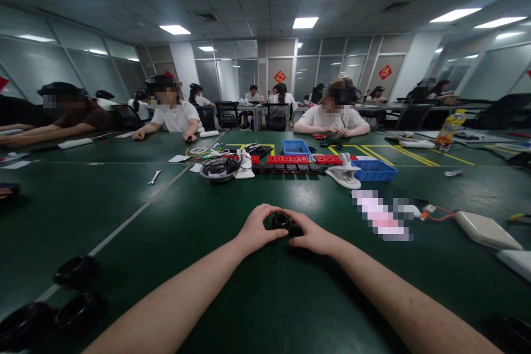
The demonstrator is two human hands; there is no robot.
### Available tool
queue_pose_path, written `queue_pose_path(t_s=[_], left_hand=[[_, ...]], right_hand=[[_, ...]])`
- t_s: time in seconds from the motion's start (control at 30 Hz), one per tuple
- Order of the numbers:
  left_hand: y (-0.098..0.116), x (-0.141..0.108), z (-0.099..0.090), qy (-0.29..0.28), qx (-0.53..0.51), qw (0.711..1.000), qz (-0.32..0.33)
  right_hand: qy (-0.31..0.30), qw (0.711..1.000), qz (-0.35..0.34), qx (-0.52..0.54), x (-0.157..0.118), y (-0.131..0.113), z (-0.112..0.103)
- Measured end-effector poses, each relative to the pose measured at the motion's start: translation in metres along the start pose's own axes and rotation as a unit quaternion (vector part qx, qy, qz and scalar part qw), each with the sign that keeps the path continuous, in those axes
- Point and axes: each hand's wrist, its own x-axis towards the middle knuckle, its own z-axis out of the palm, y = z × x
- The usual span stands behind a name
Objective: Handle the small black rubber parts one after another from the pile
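A small black ring-shaped part [281,220] with a round hole stands on the green table in front of me. My left hand [260,229] curves round its left side, thumb at the bottom and fingers over the top. From the right, my right hand [311,234] closes in with bent fingers, its fingertips meeting the left ones at the top of the ring. A dark shape [295,229] shows between the right thumb and fingers; whether it is part of the ring or a second piece I cannot tell.
Three black rings [78,271] lie at the lower left. Ahead are a red and black strip [288,159], a white clip stand [344,172], a blue bin [375,171] and a bowl of cables [219,168]. A wrench [155,177] lies left. Co-workers sit across the table.
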Motion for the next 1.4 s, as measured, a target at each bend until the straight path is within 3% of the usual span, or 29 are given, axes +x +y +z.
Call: queue_pose_path(t_s=[0.33,0.63,0.83,1.0,1.13,1.27,1.4], left_hand=[[-0.009,0.002,-0.002,-0.041,-0.013,0.999,-0.014],[-0.006,0.002,-0.002,-0.051,-0.014,0.998,-0.027],[-0.003,0.0,0.006,-0.004,-0.001,0.998,-0.057],[0.0,-0.002,0.013,0.016,0.008,0.996,-0.089],[0.001,-0.002,0.022,0.071,0.041,0.988,-0.13],[0.0,-0.001,0.029,0.11,0.071,0.984,-0.124],[-0.001,-0.001,0.029,0.112,0.069,0.984,-0.118]], right_hand=[[-0.052,0.996,-0.018,0.068,0.009,0.009,0.003],[-0.004,1.0,0.005,0.013,0.008,0.014,0.009],[0.04,0.998,0.047,0.006,0.006,0.006,0.013],[0.105,0.986,0.08,-0.103,0.006,0.004,0.021],[0.152,0.951,0.108,-0.245,0.007,0.003,0.028],[0.158,0.923,0.129,-0.327,0.008,-0.002,0.034],[0.155,0.913,0.14,-0.35,0.007,-0.003,0.036]])
